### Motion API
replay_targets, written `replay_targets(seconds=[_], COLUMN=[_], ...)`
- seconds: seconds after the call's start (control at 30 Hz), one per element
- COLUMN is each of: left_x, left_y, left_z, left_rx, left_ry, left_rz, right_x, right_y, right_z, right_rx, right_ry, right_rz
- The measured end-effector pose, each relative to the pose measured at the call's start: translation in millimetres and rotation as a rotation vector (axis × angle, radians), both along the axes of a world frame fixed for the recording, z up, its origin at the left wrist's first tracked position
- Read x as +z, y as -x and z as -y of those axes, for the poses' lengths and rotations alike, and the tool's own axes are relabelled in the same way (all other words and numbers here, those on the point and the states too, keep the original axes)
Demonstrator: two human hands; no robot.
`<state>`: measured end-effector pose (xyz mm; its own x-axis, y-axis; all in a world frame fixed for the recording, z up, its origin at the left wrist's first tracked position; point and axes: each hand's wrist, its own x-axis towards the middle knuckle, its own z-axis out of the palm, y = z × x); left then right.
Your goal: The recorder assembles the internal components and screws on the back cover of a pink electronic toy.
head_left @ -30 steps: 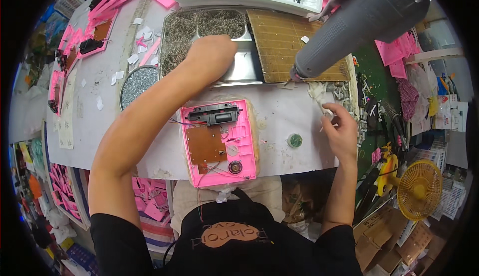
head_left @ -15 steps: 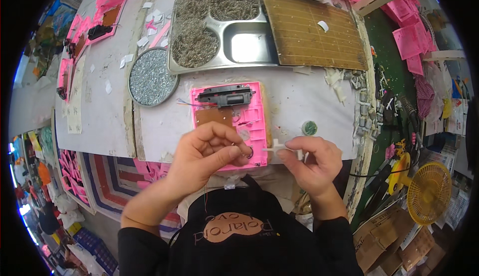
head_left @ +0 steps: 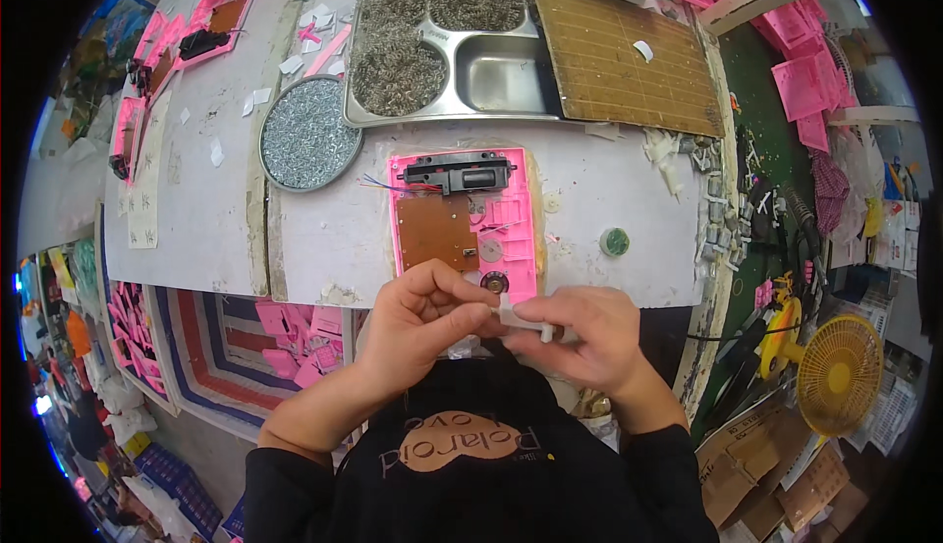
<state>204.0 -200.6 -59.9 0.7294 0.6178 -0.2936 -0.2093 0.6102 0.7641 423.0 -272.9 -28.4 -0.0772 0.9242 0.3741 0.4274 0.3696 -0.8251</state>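
Observation:
In front of my chest the two hands meet. My right hand (head_left: 586, 337) pinches a white plastic part (head_left: 521, 321) with short arms sticking out of it. The thumb and forefinger of my left hand (head_left: 427, 322) press together at the near end of that part; whatever they hold is too small to make out. Just beyond the fingers lies an open pink plastic housing (head_left: 536, 239). It carries a black mechanism (head_left: 452, 175) with a motor at the far end, a brown circuit board (head_left: 432, 234), thin wires and a dark round component (head_left: 494, 283).
Past the housing stands a steel compartment tray (head_left: 462, 116) with many small metal springs, beside a brown board (head_left: 629, 62). A round dish (head_left: 311, 135) of small screws sits left. A green round item (head_left: 615, 242) and white plastic parts (head_left: 663, 160) lie right. A yellow fan (head_left: 838, 374) stands lower right.
My right hand has moved left with the white plastic part, bringing it to my left fingertips. My left hand has shifted slightly right and nearer to me. The view has shifted a little.

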Motion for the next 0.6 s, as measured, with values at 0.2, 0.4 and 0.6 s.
replay_targets(seconds=[0.2,0.4,0.6], left_x=[50,-7,-3], left_y=[-21,-61,-47], left_z=[-46,-65,-74], left_rx=[-0.356,-0.288,-0.290], left_ry=[-0.409,-1.526,-1.355], left_rz=[-0.323,-0.792,-0.505], right_x=[-12,-51,-70], right_y=[-29,-23,-37], right_z=[38,51,61], right_rx=[0.128,0.267,0.252], right_ry=[0.583,0.518,0.431], right_rz=[-0.897,-1.523,-1.658])
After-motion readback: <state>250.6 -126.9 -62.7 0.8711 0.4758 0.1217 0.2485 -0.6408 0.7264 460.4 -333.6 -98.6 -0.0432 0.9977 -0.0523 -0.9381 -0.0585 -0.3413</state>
